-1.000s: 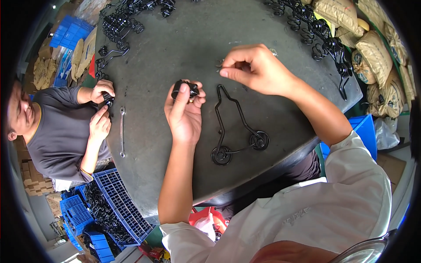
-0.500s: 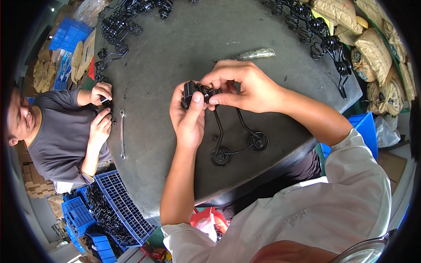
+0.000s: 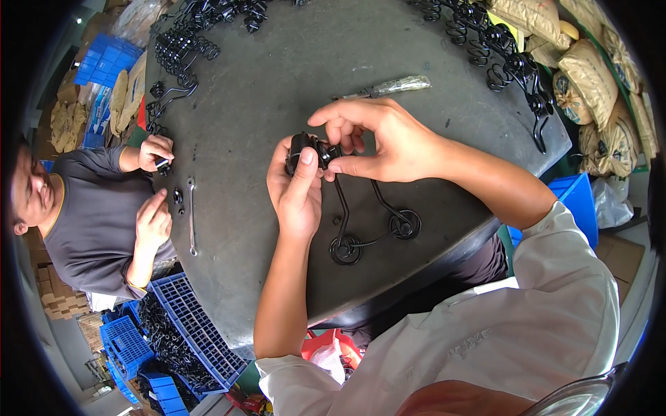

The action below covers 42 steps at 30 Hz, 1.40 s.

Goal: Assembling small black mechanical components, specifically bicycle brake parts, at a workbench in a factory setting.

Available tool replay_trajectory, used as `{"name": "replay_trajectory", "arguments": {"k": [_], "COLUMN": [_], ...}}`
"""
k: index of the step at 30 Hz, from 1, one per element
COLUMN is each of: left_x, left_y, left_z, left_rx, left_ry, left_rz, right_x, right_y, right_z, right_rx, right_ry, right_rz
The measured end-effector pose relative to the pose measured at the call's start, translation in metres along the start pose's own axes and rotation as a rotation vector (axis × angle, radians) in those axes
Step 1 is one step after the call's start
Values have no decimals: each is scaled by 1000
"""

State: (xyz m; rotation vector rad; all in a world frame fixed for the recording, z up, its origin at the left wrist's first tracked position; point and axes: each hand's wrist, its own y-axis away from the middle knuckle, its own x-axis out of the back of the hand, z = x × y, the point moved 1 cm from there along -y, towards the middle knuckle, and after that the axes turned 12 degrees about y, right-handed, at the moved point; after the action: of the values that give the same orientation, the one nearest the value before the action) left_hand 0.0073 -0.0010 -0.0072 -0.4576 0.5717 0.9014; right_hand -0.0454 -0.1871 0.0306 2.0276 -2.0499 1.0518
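My left hand [image 3: 295, 191] is closed around a black cylindrical part [image 3: 297, 151], its thumb pressing on the side. Joined to it, or held along with it, is a smaller black fitting [image 3: 325, 151] pointing to the right. My right hand [image 3: 378, 139] is at that fitting. Its thumb tip touches or nearly touches the fitting, while the index finger is lifted and the other fingers are half curled with a gap to the thumb. Below the hands, a bent black wire spring [image 3: 347, 248] with two coils rests on the table; its upper ends are hidden behind my hands.
A knife-like tool with a wrapped handle [image 3: 402, 86] lies beyond my hands on the grey table [image 3: 277, 69]. Black spring assemblies [image 3: 479, 41] line both far sides. To the left are a wrench [image 3: 192, 215] and a co-worker's hands [image 3: 154, 218]. Blue crates [image 3: 198, 329] stand lower left.
My right index finger has lifted off the black fitting and the fingers have spread from the thumb. The left hand keeps its hold. The co-worker's two hands have moved apart.
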Motion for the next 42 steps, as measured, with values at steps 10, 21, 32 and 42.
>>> {"name": "replay_trajectory", "arguments": {"k": [10, 21, 32, 42], "left_x": [-3, 2, 8, 2], "left_y": [0, -2, -6, 0], "left_z": [-2, -4, 6, 4], "left_rx": [-33, -43, -91, -8], "left_ry": [-17, -45, -10, 39], "left_rz": [-19, 16, -64, -88], "right_x": [0, -6, 57, 43], "right_y": [0, -1, -3, -7], "right_z": [7, 25, 28, 5], "right_rx": [-65, -157, -97, -85], "right_ry": [-168, -306, 515, 167], "right_rz": [-101, -130, -560, -206]}}
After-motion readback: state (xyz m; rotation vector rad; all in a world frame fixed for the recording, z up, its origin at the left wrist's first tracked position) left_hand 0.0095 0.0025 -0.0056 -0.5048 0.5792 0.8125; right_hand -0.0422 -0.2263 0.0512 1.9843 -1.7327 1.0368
